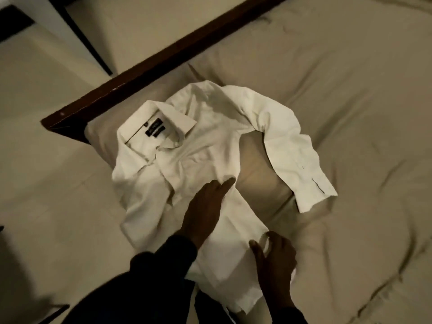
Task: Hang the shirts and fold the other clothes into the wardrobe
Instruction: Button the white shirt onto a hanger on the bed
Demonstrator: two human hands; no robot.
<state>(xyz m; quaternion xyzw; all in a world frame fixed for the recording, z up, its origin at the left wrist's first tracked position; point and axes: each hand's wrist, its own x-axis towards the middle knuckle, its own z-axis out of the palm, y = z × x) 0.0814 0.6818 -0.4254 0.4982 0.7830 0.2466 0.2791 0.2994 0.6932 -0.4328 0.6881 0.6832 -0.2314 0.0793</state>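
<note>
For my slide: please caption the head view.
Left hand presses a white shirt on the bed; right hand pinches its edge.

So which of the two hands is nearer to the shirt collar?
Left. The left hand lies flat on the body of the white shirt, fingers pointing up toward the collar. The right hand pinches the shirt's lower edge, farther from it.

I see the left hand (pixel 205 206) stretched forward and flat, palm down, fingers straight and together, its forearm in a dark sleeve reaching up from the lower left. The right hand (pixel 272 256) sits nearer and lower, fingers curled with the thumb opposed in a pinch, its wrist entering from the bottom edge.
</note>
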